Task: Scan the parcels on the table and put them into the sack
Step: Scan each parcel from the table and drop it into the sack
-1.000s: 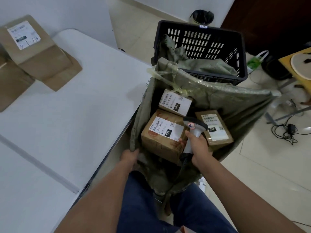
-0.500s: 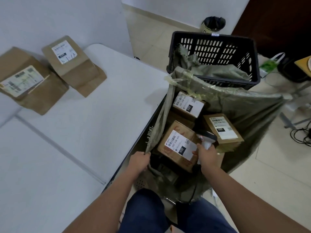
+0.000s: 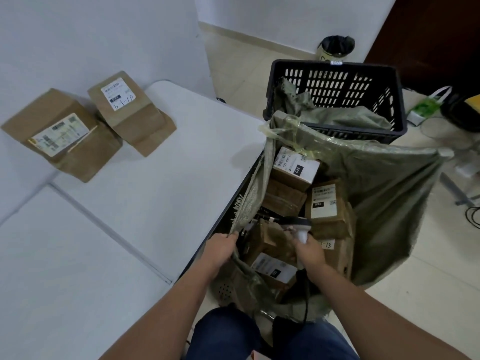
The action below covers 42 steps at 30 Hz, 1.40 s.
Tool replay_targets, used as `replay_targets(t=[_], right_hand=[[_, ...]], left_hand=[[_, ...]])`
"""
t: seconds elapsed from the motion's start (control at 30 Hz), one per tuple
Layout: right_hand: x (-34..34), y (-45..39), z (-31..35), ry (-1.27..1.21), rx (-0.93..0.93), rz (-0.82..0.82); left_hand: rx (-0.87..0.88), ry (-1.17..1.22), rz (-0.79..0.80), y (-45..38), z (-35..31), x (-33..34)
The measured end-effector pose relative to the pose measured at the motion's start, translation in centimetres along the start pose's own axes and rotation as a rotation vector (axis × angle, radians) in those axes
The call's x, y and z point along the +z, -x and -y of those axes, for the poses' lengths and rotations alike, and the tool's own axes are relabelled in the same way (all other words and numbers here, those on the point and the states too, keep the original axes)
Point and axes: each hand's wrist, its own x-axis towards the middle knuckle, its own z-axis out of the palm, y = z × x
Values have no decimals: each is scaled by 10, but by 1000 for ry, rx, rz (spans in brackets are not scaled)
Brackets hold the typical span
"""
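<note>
- The left hand [image 3: 220, 246] pinches the near edge of the sack [image 3: 389, 203], fingers curled round the woven cloth, and holds the mouth open beside the table [image 3: 155, 190].
- The right hand [image 3: 310, 252] grips the handle of a scanner [image 3: 298, 227] inside the sack's mouth, its head just above the parcels there.
- The sack, grey-green, stands on the floor right against the table's edge, with clear tape crumpled along its far rim.
- Several brown parcels lie in it: one with a white label at the far end [image 3: 296, 166], one with a label to the right [image 3: 327, 203], and one low down near the hands [image 3: 274, 267], its label partly blurred.
- Two more parcels are on the table, well apart from the sack, near the wall: a left one [image 3: 59, 133] tilted with a long label, and a right one [image 3: 130, 110] with a white label and handwriting, the two just beside each other.
- A black crate [image 3: 337, 97] stands behind the sack, holding more grey-green cloth.
- A bin with a black liner [image 3: 336, 46] stands by the far wall.
- The person's blue trousers [image 3: 226, 333] show at the bottom.
</note>
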Motion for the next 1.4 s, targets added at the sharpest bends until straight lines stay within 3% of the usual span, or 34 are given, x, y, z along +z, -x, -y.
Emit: replay_targets(t=[0.3,0.53,0.97,1.23,1.4], right_hand=[[16,-2,-2,23,117,250],[6,1,1,-135,56,-28],[9,28,64,-310,-8,-73],[54,47,163,-177,-185,48],[112,68,238,-67,-379,183]], left_hand=[[7,-97,36,0,-1,-6],[11,-157,163,-11,8,1],[-9,-165,322,-43,0,17],[75,75,276,-46,-23,-72],[196,214,102,-58,-21,-181]])
